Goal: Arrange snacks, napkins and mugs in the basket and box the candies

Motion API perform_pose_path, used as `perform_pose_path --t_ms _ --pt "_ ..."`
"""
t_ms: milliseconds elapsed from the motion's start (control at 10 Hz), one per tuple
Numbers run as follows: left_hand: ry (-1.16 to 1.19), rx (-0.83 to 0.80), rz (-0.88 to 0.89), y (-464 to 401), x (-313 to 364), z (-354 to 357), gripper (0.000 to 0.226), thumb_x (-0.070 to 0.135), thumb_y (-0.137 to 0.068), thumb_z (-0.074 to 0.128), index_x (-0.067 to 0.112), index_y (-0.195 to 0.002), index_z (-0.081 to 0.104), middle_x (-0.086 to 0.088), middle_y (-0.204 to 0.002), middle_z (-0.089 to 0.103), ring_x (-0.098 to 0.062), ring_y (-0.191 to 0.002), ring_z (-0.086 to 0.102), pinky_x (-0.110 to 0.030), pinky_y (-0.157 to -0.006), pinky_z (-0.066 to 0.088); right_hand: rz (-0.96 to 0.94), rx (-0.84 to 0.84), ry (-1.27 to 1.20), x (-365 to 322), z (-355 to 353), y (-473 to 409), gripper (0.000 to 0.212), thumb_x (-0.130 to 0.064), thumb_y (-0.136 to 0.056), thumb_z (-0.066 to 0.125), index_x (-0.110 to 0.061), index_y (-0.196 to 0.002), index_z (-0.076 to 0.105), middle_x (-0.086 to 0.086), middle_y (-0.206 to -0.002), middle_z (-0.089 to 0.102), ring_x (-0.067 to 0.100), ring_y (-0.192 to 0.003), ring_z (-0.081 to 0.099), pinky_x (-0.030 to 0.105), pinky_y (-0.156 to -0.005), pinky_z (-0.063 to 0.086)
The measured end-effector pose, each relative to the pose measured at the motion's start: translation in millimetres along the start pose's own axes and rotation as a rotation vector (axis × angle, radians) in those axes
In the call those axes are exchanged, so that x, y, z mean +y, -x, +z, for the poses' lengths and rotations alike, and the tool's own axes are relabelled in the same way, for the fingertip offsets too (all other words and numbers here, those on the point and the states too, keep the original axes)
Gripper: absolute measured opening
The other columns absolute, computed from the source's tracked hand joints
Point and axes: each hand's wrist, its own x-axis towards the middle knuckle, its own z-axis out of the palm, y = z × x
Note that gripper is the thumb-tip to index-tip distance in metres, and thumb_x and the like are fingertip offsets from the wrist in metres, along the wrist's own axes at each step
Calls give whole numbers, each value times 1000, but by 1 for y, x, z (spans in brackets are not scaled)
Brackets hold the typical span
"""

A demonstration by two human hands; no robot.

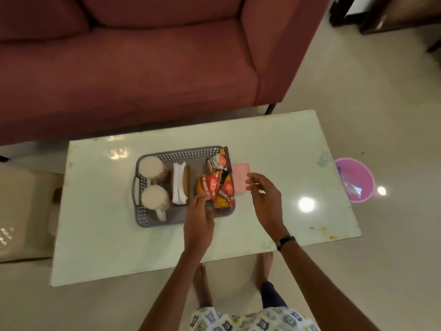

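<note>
A grey perforated basket point(181, 154) sits on the pale table. It holds two white mugs point(150, 168) point(154, 197) on the left, a stack of white napkins point(179, 185) in the middle, and red and orange snack packets point(214, 187) on the right. A pink box point(239, 177) lies on the table just right of the basket. My left hand point(199, 220) hovers at the basket's near right corner, fingertips touching the snack packets. My right hand point(265, 199) is beside the pink box, fingers loosely curled at its right edge; whether it grips the box is unclear.
The table point(274, 144) has a maroon sofa point(143, 68) behind it. A pink bucket point(355, 180) stands on the floor to the right. My bare feet point(200, 283) show under the table's near edge.
</note>
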Motion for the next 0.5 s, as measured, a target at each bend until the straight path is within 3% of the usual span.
perform_pose_path --t_ms 100,200,400,500 --pt "30 26 93 8 0 -61 27 7 -92 46 11 -116 56 -7 -121 59 -22 -112 55 -25 -90 45 -104 -14 25 -53 1 21 20 -7 -94 53 -13 -110 63 -1 -103 67 14 -86 67 26 -74 56" --pt "12 52 191 17 6 -114 26 10 -93 44 10 -115 57 -8 -117 61 -22 -108 56 -27 -86 45 -221 -47 97 -98 2 39 21 -7 -94 52 -12 -111 63 2 -106 68 17 -90 66 28 -76 56" --pt "-41 45 238 32 37 -192 35 20 -92 35 9 -117 57 -12 -121 60 -29 -112 54 -39 -91 46 -324 -102 218 -168 1 62 23 -7 -92 51 -14 -110 64 2 -107 69 18 -93 66 30 -83 53" --pt "-33 60 226 40 55 -216 31 6 -91 42 7 -118 57 -12 -123 60 -26 -116 52 -34 -96 43 -319 -139 226 -198 -2 69 26 -3 -90 49 -15 -108 63 -1 -96 68 16 -87 66 26 -78 53"
